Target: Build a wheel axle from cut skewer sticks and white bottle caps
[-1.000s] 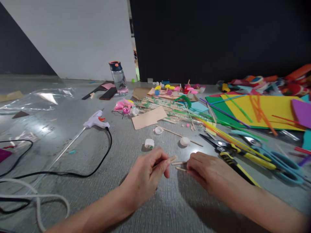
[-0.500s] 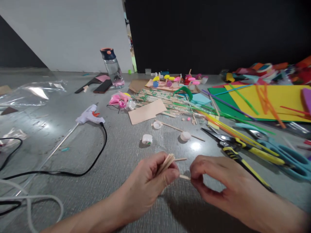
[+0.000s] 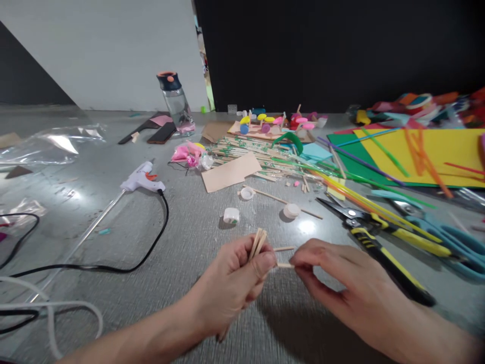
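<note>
**Sticks bunched in one fist, one more pinched across**

Here the short wooden sticks [image 3: 258,242], perhaps three, stand tilted up and away from the closed left hand [image 3: 237,283]. The right hand [image 3: 333,275] pinches one small stick [image 3: 284,265] lying crosswise, its end touching the left thumb. Another stick piece [image 3: 283,248] lies just behind. Bare grey table [image 3: 189,242] opens leftward; yellow-handled pliers [image 3: 373,242] crowd the right. Three white caps [image 3: 231,215] sit beyond.

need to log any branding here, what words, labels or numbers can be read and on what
None can be read.
Water bottle: no legible label.
Glue gun: no readable marking.
Yellow-handled pliers: any print too blurred.
Green marks on the stick pile: too small to tell.
Sticks in the left hand: plain.
</note>
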{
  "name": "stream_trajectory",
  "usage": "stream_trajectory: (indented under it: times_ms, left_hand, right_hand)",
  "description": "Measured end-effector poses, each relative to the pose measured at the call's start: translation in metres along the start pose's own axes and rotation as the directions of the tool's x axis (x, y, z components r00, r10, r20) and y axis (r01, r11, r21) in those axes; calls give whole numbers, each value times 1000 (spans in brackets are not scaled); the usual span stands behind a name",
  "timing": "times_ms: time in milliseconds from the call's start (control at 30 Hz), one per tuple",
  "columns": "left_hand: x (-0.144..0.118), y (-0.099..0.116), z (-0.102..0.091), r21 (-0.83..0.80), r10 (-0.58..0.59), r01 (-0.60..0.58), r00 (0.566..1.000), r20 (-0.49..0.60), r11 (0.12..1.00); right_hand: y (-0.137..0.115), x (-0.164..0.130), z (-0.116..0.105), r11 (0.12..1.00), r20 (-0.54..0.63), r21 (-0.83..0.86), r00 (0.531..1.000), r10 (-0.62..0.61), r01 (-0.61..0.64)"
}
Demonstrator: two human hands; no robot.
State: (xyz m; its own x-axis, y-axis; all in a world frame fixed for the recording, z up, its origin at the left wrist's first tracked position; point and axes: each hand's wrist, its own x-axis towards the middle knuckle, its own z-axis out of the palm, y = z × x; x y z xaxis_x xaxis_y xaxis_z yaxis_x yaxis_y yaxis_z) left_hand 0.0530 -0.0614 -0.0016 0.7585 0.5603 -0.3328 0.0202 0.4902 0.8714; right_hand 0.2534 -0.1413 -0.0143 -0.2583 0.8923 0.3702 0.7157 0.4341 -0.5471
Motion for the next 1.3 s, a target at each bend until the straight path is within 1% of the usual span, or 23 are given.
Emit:
stream_trajectory:
  times_ms: [67,133,200,267,367,467,533,567,633,667,700,733,767,800,867,900,967,1033,1067,1133,1167,1233,1300]
  left_hand:
    - [0,-1,0,-29,4,-4,1000,6,1000]
    - [0,-3,0,-64,17,-16,1000,13,998]
    - [1,-5,1,-107,28,-25,999,28,994]
    - [2,-8,3,-148,42,-33,997,61,989]
    - [3,-10,6,-148,80,-68,994,77,987]
    - [2,-9,7,-76,110,-106,993,46,991]
    - [1,-8,7,0,110,-110,993,33,994]
    - [1,-9,6,42,108,-109,994,24,993]
    - [1,-10,6,114,88,-86,996,-6,990]
    - [2,-11,6,143,69,-65,997,-25,988]
    - [3,-12,5,168,46,-38,998,-43,985]
    - [4,-13,5,188,28,-16,998,-62,982]
    - [5,-13,4,209,21,-4,997,-79,978]
    - [6,-13,4,232,31,-8,995,-95,973]
    - [6,-11,4,271,66,-31,990,-123,962]
    - [6,-9,4,268,67,-28,988,-138,963]
    - [4,-6,6,208,17,16,988,-155,978]
    - [2,-3,7,116,-43,61,988,-149,991]
    - [1,-3,8,85,-51,63,989,-140,994]
    - [0,-4,9,67,-28,36,992,-123,997]
    - [-1,-6,9,67,-8,16,993,-115,998]
    - [-1,-9,9,74,33,-27,995,-89,997]
    - [-2,-12,9,81,73,-69,996,-55,994]
  right_hand:
    - [-2,1,1,999,-17,35,1000,2,-2]
    - [-6,2,1,994,-15,101,999,45,-43]
    - [-10,4,2,973,24,188,991,131,-133]
    - [-14,6,3,925,88,297,971,220,-237]
    - [-17,6,7,809,128,485,942,310,-332]
    - [-15,5,10,674,77,643,906,416,-364]
    - [-14,4,10,563,76,741,878,472,-366]
    - [-14,3,10,498,95,787,870,483,-363]
    - [-14,2,8,377,145,861,875,462,-342]
    - [-14,2,7,342,155,881,881,447,-328]
    - [-15,1,6,339,147,887,888,436,-313]
    - [-15,1,4,375,122,877,893,432,-301]
    - [-14,0,3,449,87,842,898,432,-298]
    - [-13,0,2,548,47,778,899,436,-306]
    - [-9,-1,0,746,-24,577,906,422,-332]
    - [-5,-1,-1,818,-39,465,915,402,-339]
    - [4,-3,1,908,-34,266,938,345,-324]
    - [13,-4,4,959,-11,111,965,264,-261]
    - [18,-5,6,974,2,37,974,225,-225]
    - [23,-4,9,983,23,-84,986,168,-165]
    - [23,-3,9,983,26,-107,988,152,-149]
    - [18,0,7,986,-7,-51,987,161,-161]
    - [9,5,2,971,-48,114,975,215,-208]
